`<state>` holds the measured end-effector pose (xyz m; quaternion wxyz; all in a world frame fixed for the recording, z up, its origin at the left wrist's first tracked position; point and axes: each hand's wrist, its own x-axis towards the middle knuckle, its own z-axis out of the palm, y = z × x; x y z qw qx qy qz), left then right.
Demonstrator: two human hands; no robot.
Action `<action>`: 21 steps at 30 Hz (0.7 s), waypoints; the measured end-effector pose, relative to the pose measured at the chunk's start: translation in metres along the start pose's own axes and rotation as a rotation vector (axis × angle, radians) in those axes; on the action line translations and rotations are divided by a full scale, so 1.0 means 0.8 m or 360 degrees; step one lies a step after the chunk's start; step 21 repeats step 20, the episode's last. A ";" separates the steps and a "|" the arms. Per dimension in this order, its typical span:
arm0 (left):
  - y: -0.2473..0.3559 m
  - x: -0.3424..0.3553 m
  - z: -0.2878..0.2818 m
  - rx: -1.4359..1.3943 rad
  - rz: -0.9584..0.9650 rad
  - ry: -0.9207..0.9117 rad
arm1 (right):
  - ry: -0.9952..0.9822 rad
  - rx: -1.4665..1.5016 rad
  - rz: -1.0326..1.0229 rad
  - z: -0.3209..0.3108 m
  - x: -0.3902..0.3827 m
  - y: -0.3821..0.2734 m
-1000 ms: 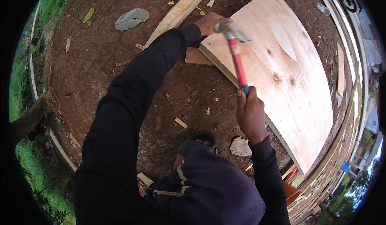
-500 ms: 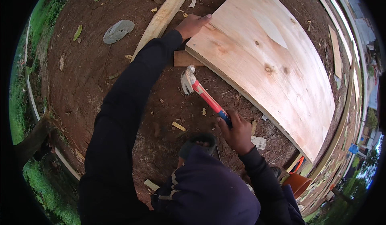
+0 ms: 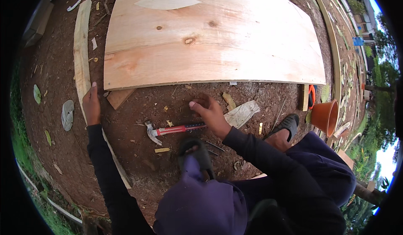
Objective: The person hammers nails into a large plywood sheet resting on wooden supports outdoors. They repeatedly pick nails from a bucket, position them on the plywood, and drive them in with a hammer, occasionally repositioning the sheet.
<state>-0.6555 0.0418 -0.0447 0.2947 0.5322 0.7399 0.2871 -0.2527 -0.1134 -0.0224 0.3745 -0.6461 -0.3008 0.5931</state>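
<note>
A claw hammer (image 3: 172,129) with a red and blue handle lies on the soil, its metal head to the left. Over the end of its handle is my right hand (image 3: 214,116), thumb and fingers apart and nothing between them. A large plywood panel (image 3: 247,37) is raised a little off the ground in front of me. Just off the panel's near left corner, my left hand (image 3: 92,105) has its fingers pointing forward. It overlaps a long pale plank (image 3: 82,46) in view; whether it touches the plank I cannot tell.
A wood block (image 3: 119,97) sticks out under the panel's left corner, and a short post (image 3: 303,97) stands under its right end. An orange-brown bucket (image 3: 325,117) is at the right. My sandalled foot (image 3: 195,153) is close behind the hammer; dark rods (image 3: 214,147) lie beside it.
My right hand has let go of the hammer, which now rests on the ground. My left hand has come off the panel's corner. The view has turned, so the panel now lies straight ahead.
</note>
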 end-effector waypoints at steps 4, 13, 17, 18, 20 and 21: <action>-0.023 -0.059 -0.011 0.0155 0.0134 0.0084 | 0.0377 0.0854 0.0229 -0.008 0.015 -0.025; 0.009 -0.119 0.022 0.0551 0.0485 0.0048 | 0.0573 0.1384 0.0168 -0.050 0.025 -0.039; 0.009 -0.114 0.037 0.0447 0.0522 0.0312 | 0.0471 0.1239 0.0195 -0.061 0.032 -0.044; 0.011 -0.112 0.039 0.0436 0.0448 0.0248 | 0.0493 0.1251 0.0201 -0.061 0.032 -0.047; 0.031 -0.115 0.042 0.0509 0.0195 0.0076 | 0.0481 0.1263 0.0188 -0.070 0.031 -0.047; 0.031 -0.115 0.042 0.0509 0.0195 0.0076 | 0.0481 0.1263 0.0188 -0.070 0.031 -0.047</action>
